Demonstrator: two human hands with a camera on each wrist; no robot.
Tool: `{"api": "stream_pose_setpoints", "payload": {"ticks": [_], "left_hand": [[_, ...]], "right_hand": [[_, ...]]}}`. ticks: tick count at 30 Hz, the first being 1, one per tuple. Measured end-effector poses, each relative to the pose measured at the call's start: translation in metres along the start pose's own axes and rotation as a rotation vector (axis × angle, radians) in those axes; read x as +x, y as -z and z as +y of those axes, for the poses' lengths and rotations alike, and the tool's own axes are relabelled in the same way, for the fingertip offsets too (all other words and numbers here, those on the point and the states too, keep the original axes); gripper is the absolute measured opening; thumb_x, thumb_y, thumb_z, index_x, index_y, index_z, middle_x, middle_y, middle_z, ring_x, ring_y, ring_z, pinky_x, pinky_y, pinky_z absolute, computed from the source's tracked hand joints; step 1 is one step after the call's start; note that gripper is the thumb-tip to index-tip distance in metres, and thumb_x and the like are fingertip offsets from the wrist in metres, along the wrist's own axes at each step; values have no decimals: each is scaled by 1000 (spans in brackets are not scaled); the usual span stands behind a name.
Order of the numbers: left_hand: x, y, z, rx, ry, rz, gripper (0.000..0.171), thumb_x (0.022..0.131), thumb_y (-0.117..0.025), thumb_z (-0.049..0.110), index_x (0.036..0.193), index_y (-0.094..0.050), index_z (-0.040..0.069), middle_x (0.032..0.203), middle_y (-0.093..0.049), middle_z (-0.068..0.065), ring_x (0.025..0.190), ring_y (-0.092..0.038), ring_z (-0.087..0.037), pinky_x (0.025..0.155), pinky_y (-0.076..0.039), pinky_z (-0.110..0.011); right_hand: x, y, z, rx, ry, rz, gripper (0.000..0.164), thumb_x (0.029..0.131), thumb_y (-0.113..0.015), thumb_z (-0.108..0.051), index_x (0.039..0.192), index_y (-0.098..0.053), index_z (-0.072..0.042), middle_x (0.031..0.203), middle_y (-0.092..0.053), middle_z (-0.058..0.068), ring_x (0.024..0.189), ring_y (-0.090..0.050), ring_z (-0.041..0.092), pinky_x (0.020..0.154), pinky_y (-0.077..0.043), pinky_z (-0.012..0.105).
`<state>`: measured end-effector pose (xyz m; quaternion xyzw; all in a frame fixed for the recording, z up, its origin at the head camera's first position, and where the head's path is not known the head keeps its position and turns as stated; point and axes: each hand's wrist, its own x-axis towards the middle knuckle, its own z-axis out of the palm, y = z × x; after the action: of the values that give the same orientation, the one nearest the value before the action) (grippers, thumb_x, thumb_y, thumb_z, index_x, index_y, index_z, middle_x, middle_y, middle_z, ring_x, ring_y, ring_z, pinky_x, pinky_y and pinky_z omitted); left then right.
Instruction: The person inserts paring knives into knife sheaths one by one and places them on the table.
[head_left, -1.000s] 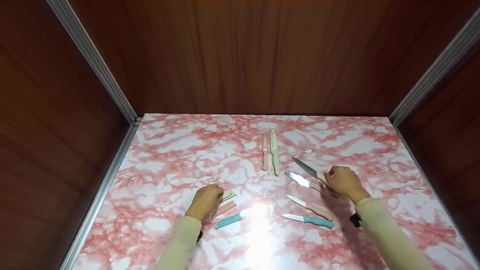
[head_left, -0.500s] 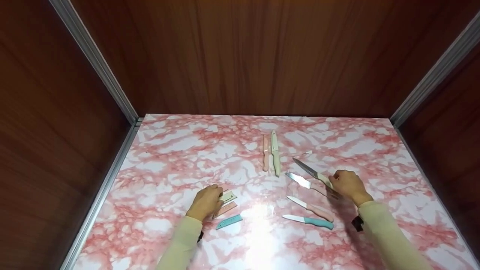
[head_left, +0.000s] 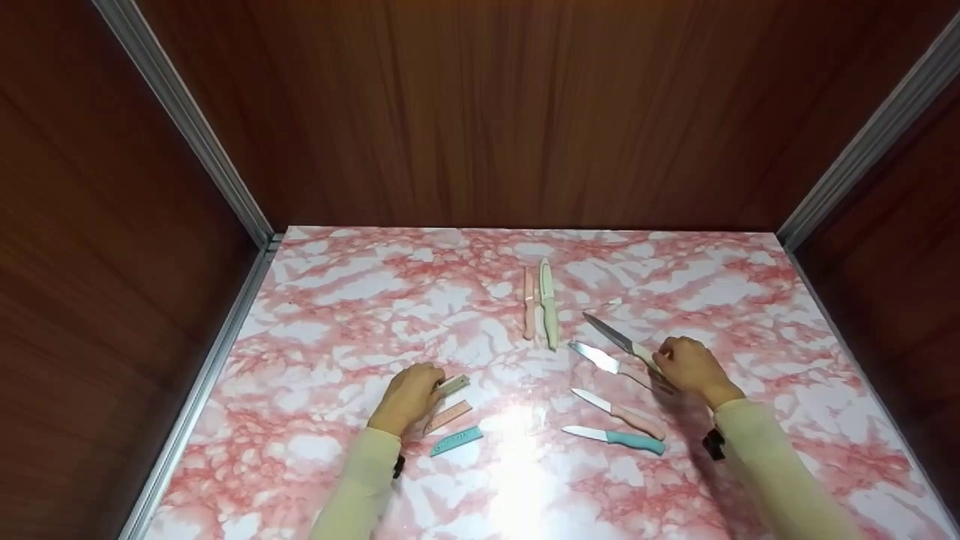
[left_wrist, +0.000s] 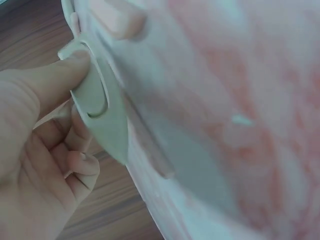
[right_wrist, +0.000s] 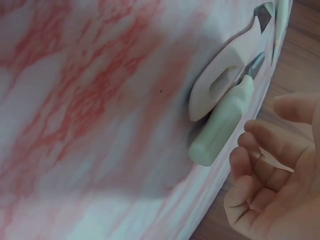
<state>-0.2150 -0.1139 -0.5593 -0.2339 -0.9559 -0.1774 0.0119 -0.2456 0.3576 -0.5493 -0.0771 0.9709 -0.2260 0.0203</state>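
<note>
My left hand (head_left: 409,394) pinches a pale green blade sheath (left_wrist: 107,110) between thumb and fingers, tilted up over the table. Nearer me lie a peach sheath (head_left: 448,418) and a teal sheath (head_left: 456,441). At the right, my right hand (head_left: 694,367) hovers beside the pale green handle (right_wrist: 222,125) of a dark-bladed knife (head_left: 611,334); its fingers curl loosely around nothing. Alongside that handle is a beige slotted handle (right_wrist: 222,80), belonging to a broad-bladed knife (head_left: 596,357). A peach-handled knife (head_left: 630,421) and a teal-handled knife (head_left: 634,442) lie below these.
Toward the back centre, a slim peach knife (head_left: 529,307) and a pale green sheathed knife (head_left: 549,307) lie side by side. Brown wood-grain panels (head_left: 480,120) with metal rails (head_left: 191,112) enclose the red-and-white marbled table (head_left: 360,300).
The pale green sheath in my left hand has tilted from flat to more edge-on. My right hand has shifted slightly right along the knife handle; the knives stay where they were.
</note>
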Motion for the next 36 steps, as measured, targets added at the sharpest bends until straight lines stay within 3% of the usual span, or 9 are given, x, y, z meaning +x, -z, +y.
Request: {"api": "stream_pose_setpoints", "payload": {"ticks": [8,16,27,36], "left_hand": [[8,18,6,-81,43,38,14,93,-61,21,82,-60,12,73,-49,4,65,-44,-12,61,-41,-30],[17,35,18,-152,59,8,15,96,-55,22,84,-52,15,69,-50,4,59,-44,-13,56,-39,-31],[23,34,32,-178,2,5,10,98,-51,16,90,-51,10,73,-48,2,63,-44,-13,57,-39,-30],[24,30,37,-189,19,-7,6,99,-49,14,94,-50,9,77,-53,0,65,-48,-15,60,-43,-32]], "right_hand": [[1,-3,4,-27,13,-24,28,90,-57,-18,101,-59,8,84,-56,14,74,-56,29,71,-45,49],[5,-8,3,-54,31,-88,28,88,-64,-20,100,-59,5,84,-56,11,72,-53,23,69,-45,45],[7,-13,-2,-107,51,-74,18,87,-64,-14,94,-59,2,76,-50,7,64,-47,21,63,-42,42],[9,-14,-2,-85,9,-85,19,86,-58,-13,92,-55,5,83,-47,14,67,-49,26,67,-43,47]]}}
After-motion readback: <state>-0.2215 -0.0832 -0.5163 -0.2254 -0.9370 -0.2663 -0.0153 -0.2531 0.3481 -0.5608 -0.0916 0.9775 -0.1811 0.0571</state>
